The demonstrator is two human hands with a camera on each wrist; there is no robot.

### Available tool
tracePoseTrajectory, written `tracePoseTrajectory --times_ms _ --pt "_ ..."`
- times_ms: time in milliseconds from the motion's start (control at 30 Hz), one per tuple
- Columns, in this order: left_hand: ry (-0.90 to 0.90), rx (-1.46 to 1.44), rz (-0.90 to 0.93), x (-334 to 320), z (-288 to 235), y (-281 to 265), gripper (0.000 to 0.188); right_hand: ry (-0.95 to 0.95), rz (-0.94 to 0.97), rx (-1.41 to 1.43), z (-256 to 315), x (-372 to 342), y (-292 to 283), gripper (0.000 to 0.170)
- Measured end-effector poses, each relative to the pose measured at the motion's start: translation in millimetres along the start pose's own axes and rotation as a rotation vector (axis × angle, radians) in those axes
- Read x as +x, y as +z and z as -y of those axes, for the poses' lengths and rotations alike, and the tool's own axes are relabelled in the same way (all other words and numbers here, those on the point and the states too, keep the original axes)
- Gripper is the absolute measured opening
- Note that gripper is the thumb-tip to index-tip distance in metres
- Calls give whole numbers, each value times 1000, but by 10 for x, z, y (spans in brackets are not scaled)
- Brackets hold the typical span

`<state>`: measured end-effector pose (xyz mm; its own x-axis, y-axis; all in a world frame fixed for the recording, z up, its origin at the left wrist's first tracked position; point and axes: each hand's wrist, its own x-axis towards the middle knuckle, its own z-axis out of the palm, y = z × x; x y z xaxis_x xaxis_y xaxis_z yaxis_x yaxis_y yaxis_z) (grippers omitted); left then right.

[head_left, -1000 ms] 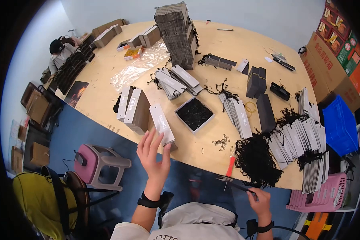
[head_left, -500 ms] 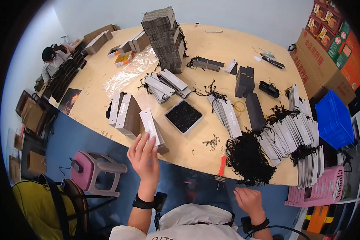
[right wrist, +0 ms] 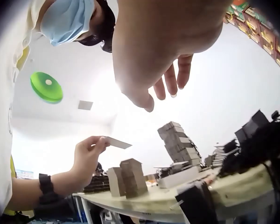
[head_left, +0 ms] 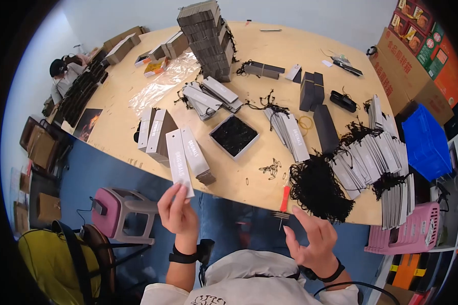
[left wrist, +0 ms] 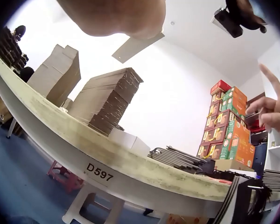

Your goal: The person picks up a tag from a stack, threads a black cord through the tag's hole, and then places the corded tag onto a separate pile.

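A white "ORIGINALS" tag card (head_left: pixel 178 158) is now off its short stack (head_left: pixel 195 155).
The left hand (head_left: pixel 180 212), whose fingertips were at the stack's top card half a second ago, now pinches the card by its lower end, beside the stack. The right hand (head_left: pixel 314 240) has let go of the dark strip it held at first; its fingers, bent before, are now spread near the red-handled tool (head_left: pixel 285 198).

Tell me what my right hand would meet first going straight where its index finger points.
Probably the red handle, just ahead of that fingertip. How high your right hand is stays unclear in the head view, so it might pass above.
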<state>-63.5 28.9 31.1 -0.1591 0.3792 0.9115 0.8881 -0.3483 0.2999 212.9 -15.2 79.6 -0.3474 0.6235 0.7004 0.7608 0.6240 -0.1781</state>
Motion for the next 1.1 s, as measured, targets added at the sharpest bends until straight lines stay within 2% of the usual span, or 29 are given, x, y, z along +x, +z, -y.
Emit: tracePoseTrajectory --times_ms 67,100,200,233,267,300,400,433,533,567,600,700,1000,1067,1100 --pt "34 -13 26 -34 -99 -85 17 -47 -50 6 90 143 -29 119" --pt "32 -14 28 -54 -154 -118 17 -61 23 -4 128 200 -62 134" --pt "58 -122 75 -84 -304 -169 13 -67 -62 61 244 335 43 137" --pt "62 -186 107 -94 -354 -194 27 -138 -333 109 252 459 190 118" --pt "64 -249 142 -121 -396 -217 48 -130 -326 116 282 464 187 118" --pt "67 -257 168 -158 -424 -225 15 -116 -323 119 339 449 181 114" --pt "63 -303 234 -195 -515 -270 19 -79 -320 121 376 380 100 104" --pt "59 -330 228 -187 -540 -287 48 -72 -322 119 448 479 163 100" --pt "74 -480 301 -201 -595 -338 44 -60 -336 110 472 470 117 90" --pt "53 -510 397 -176 -657 -389 38 -54 -339 104 493 484 117 87" --pt "-66 -528 455 -416 -728 -377 32 -45 -340 95 467 524 121 83" --pt "-17 -650 441 -434 -982 -271 32 -21 -349 50 519 708 220 74" --pt "-147 -930 264 -699 -1298 -191 34 11 -381 61 598 574 2 52" --pt "-109 -893 494 -439 -1265 -246 35 18 -386 49 519 576 -42 50" --pt "-111 -894 497 -458 -1258 -228 35 24 -389 42 548 537 -78 49"
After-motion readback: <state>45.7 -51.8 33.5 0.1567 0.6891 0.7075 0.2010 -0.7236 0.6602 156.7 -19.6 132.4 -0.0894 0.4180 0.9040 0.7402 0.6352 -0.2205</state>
